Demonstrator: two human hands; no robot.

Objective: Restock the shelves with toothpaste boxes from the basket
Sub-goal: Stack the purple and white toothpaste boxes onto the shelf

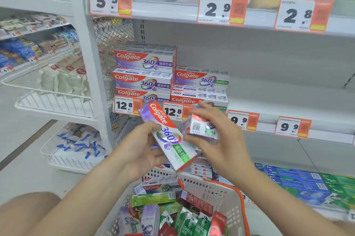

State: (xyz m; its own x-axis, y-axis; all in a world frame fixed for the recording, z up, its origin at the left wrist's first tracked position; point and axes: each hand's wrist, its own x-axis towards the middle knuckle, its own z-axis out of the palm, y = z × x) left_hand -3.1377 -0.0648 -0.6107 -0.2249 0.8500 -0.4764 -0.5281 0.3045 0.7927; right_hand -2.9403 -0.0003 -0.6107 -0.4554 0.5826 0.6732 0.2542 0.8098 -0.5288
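Over basket: left hand grips tilted Colgate box; right hand grips second box end-on.

You see bright, even light with faint shadows, pale glare on the upper shelf edge, soft blur overall and lines bowing at the borders.
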